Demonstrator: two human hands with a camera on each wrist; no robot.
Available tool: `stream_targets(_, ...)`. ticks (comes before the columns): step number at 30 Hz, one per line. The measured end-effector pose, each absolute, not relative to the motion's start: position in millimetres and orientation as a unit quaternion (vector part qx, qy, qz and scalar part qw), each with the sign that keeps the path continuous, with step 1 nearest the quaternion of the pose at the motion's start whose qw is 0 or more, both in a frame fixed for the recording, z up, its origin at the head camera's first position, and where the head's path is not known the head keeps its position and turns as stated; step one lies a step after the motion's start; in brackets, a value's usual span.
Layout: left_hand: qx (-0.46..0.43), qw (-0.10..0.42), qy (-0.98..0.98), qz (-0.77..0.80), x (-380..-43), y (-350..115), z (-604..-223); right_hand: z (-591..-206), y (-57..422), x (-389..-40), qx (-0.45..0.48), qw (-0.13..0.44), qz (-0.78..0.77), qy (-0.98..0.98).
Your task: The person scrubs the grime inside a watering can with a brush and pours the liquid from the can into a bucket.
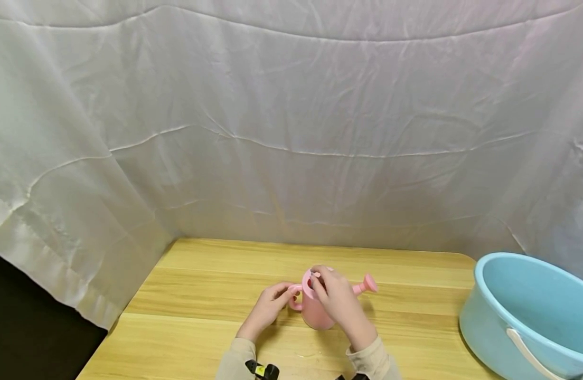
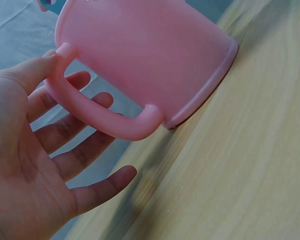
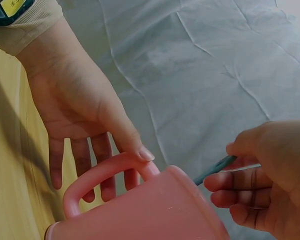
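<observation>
A pink watering can (image 1: pixel 317 312) stands upright on the wooden table, its spout pointing right. My left hand (image 1: pixel 266 307) pinches the top of the can's loop handle (image 2: pixel 97 112) between thumb and index finger, while the other fingers spread loosely behind it. Over the can's mouth, my right hand (image 1: pixel 341 301) pinches a thin, dark teal stick-like thing (image 3: pixel 215 170). Its lower end goes behind the can's rim, and what kind of thing it is cannot be told. The sprinkler head (image 1: pixel 369 283) sits to the right of my right hand.
A large light-blue bucket (image 1: pixel 483 322) with a white handle (image 1: pixel 529 354) stands at the table's right side. Pale grey cloth (image 1: pixel 291 132) hangs behind and at the sides of the wooden table (image 1: pixel 187 295). Small wet spots show near the can.
</observation>
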State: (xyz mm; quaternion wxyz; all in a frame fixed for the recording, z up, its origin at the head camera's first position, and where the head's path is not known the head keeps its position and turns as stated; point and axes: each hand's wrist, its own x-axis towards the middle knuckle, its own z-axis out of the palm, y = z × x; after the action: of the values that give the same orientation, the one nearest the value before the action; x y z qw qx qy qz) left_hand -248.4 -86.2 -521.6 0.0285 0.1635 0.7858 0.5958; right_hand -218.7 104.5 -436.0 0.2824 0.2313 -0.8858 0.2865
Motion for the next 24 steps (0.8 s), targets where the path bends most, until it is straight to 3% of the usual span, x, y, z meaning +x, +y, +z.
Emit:
stream_targets(16, 0.164, 0.027, 0.787, 0.595, -248.2, -86.0, -521.1, -432.3, 109.3, -217.4, 0.282, 0.216, 0.306, -0.883)
stream_targets(24, 0.163, 0.027, 0.788, 0.593, -248.2, -85.8, -522.0, -434.4, 110.2, -218.3, 0.288, 0.221, 0.31, -0.879)
